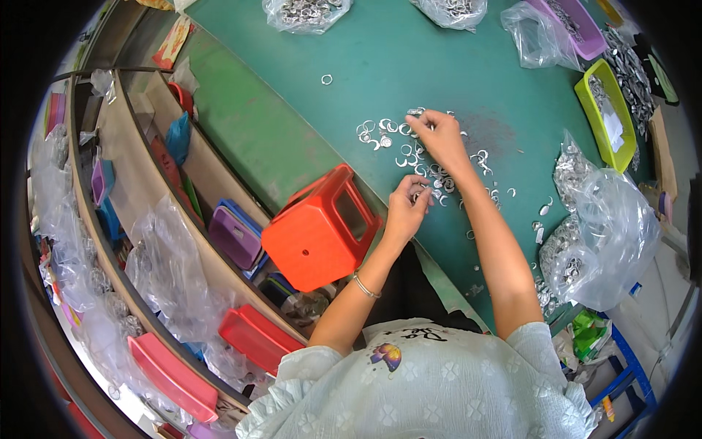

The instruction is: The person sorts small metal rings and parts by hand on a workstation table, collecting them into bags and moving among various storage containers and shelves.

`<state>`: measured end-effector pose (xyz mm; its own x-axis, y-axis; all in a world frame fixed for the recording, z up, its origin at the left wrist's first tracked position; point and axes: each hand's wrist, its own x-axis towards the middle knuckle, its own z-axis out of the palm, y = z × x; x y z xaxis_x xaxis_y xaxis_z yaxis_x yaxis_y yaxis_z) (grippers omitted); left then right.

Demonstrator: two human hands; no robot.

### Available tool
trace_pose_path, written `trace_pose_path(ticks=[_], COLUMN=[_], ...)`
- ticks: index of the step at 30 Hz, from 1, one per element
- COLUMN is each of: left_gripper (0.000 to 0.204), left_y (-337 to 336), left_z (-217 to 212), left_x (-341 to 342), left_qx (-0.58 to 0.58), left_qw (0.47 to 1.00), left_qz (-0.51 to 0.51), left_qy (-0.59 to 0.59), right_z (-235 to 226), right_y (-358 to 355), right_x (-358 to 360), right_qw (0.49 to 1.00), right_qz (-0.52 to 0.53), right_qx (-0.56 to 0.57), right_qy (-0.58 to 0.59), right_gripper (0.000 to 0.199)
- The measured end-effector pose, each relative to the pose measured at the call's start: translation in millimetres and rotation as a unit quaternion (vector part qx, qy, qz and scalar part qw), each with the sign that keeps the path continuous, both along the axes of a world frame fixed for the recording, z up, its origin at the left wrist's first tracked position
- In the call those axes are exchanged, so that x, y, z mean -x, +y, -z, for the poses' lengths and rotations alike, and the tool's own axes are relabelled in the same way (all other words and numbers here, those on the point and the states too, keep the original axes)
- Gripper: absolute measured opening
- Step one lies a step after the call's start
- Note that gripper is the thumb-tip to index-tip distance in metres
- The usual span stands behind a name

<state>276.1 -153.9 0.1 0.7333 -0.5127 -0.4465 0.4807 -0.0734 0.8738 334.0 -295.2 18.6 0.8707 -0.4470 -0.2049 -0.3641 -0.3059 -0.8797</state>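
My left hand (406,208) is over the near side of a loose spread of small silver rings and curved metal pieces (436,175) on the green table. Its fingers are curled closed around a small silver metal piece (416,196), mostly covered by them. My right hand (441,139) is farther forward, above the far part of the spread, with thumb and fingertips pinched together. A silver piece (415,112) shows right at those fingertips; whether they grip it is hard to make out. More rings (368,130) lie left of the right hand, and one ring (327,79) lies apart.
Clear bags of metal parts (574,256) bulge at the table's right, beside a yellow-green basket (607,117) and a purple basket (585,33). More filled bags (307,14) stand at the far edge. A red plastic stool (314,241) and shelves with trays (234,238) are on the left.
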Motion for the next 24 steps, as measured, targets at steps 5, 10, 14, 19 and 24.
trace_pose_path(ticks=[5,10,14,19,24], left_gripper=[0.017,0.017,0.018,0.022,0.029], left_y=[7.3,17.7,21.6,30.6,19.8], left_z=[-3.5,1.0,-2.1,5.2,-0.2], left_x=[2.7,-0.8,-16.7,-63.7,-89.6], left_qx=[-0.060,-0.002,-0.015,-0.244,-0.345], left_qw=[0.997,0.996,0.988,0.914,0.857], left_qz=[0.016,-0.092,-0.154,-0.171,-0.115], left_qy=[-0.043,0.009,-0.011,-0.275,-0.365], right_z=[15.9,15.9,26.6,8.3,-0.4], right_y=[20.3,21.3,20.1,2.6,-14.8], right_x=[-7.1,-7.8,-4.0,5.8,22.9], right_qw=[0.957,0.929,0.928,0.960,0.814], right_qz=[-0.107,-0.185,-0.160,0.027,0.160], right_qx=[0.261,0.320,0.330,-0.277,-0.558], right_qy=[-0.061,-0.015,-0.060,-0.033,-0.004], right_gripper=[0.018,0.017,0.014,0.012,0.014])
